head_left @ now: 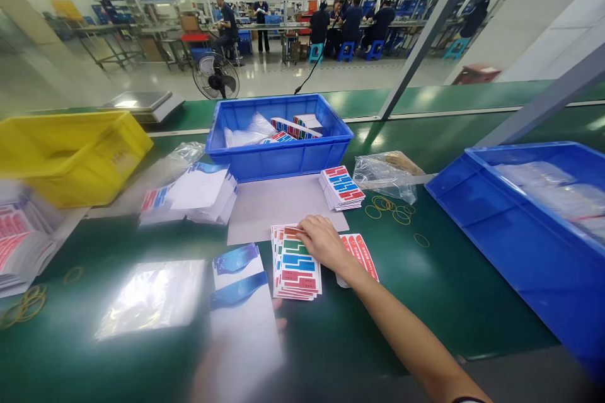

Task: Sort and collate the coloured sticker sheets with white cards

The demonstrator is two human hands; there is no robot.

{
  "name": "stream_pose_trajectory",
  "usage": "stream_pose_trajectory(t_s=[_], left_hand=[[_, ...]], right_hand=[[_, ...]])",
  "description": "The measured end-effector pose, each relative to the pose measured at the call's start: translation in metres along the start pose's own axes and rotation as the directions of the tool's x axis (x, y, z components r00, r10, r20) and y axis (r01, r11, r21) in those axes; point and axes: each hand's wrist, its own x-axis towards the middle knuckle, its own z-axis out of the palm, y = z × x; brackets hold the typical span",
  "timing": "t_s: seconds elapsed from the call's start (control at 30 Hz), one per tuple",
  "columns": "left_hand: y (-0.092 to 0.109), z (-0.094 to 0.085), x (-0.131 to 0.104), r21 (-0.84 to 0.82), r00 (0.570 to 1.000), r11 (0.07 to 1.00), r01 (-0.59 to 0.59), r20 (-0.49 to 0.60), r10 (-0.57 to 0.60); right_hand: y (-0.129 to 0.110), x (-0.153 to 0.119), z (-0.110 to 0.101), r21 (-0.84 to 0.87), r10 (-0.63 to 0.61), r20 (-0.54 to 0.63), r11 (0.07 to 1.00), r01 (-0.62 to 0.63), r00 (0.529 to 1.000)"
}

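My left hand, blurred at the bottom, holds a white leaflet with a blue printed band; its fingertips show past the right edge. Another blue-topped leaflet lies just beyond, partly covered. My right hand pinches the top edge of a colour-printed card, which rests on a fanned stack of similar cards. Under my right wrist is a group of red-and-white printed strips, partly hidden. A neat stack of red-and-blue cards sits farther back on a pale sheet.
A blue bin with cards and plastic stands behind. Another blue bin is at right, a yellow bin at left. White leaflets, plastic bags, rubber bands and red-white papers lie around.
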Motion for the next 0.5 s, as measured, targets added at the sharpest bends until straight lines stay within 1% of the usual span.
stream_pose_trajectory(t_s=[0.13, 0.2, 0.27, 0.37, 0.43, 0.47, 0.5], left_hand=[[0.005, -0.003, -0.002, -0.019, 1.0, 1.0, -0.01, -0.017, 0.01], [0.008, -0.005, -0.002, -0.03, 1.0, 0.999, -0.016, -0.023, 0.015], [0.011, -0.007, 0.0, -0.037, 1.0, 0.999, -0.011, -0.023, 0.01], [0.015, -0.01, 0.002, -0.043, 1.0, 0.999, 0.007, -0.017, -0.008], [0.015, -0.01, 0.004, -0.049, 1.0, 0.999, 0.016, -0.002, -0.016], [0.014, -0.01, 0.005, -0.052, 1.0, 0.998, 0.021, 0.009, -0.021], [0.012, -0.01, 0.006, -0.056, 0.999, 0.998, 0.03, 0.022, -0.029]], right_hand=[[-0.003, -0.005, -0.03, 0.141, -0.026, 0.013, 0.99, 0.024, 1.0], [-0.005, -0.007, -0.047, 0.268, -0.028, 0.013, 0.963, 0.023, 1.0], [-0.006, -0.009, -0.06, 0.427, -0.006, 0.004, 0.904, 0.003, 1.0], [-0.008, -0.011, -0.07, 0.64, 0.034, 0.034, 0.767, -0.048, 0.999], [-0.011, -0.015, -0.073, 0.732, 0.03, 0.057, 0.678, -0.062, 0.998], [-0.014, -0.018, -0.074, 0.755, 0.021, 0.054, 0.653, -0.055, 0.998], [-0.019, -0.021, -0.074, 0.762, 0.003, 0.046, 0.647, -0.037, 0.999]])
